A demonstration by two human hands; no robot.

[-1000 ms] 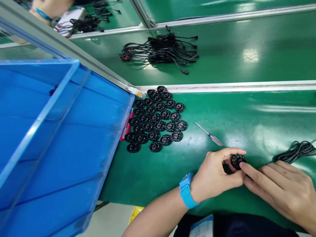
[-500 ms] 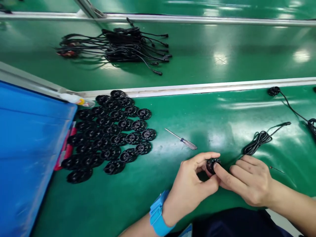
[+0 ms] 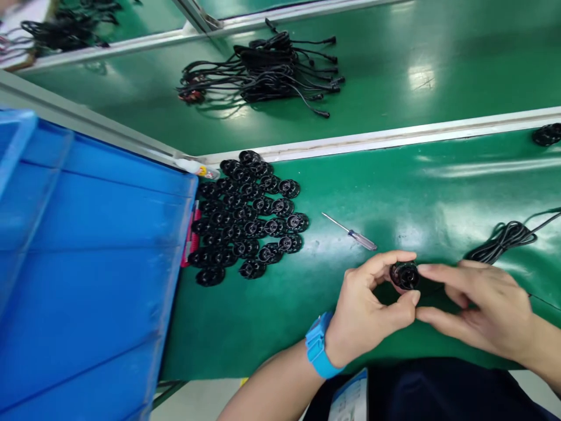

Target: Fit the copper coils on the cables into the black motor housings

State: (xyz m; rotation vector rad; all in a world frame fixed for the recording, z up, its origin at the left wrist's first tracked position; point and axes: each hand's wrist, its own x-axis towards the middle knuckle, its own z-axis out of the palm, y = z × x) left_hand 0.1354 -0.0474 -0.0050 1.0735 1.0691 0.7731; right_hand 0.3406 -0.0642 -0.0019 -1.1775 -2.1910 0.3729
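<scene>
My left hand (image 3: 372, 298), with a blue band on its wrist, grips a small round black plastic housing (image 3: 405, 275) between thumb and fingers. The housing's hollow side faces up toward me. My right hand (image 3: 486, 304) is beside it, thumb and index finger apart, with the index fingertip at the housing's right rim; whether it touches is hard to tell. A coiled black cable (image 3: 499, 241) lies beyond my right hand. On the mat to the left of the housing rests a screwdriver (image 3: 350, 232) with a clear handle.
Several similar black housings (image 3: 263, 206) stand grouped at the left, beside a blue bin (image 3: 96, 251). A bundle of black cables (image 3: 267, 70) lies behind the white ledge (image 3: 377, 139). Another black part (image 3: 547, 134) sits at the far right. A small bottle (image 3: 197, 168) lies by the bin.
The view has swung left, so more of the blue bin shows. My right fingers have drawn back from the housing and spread. The housing is now turned with its hollow side more toward me.
</scene>
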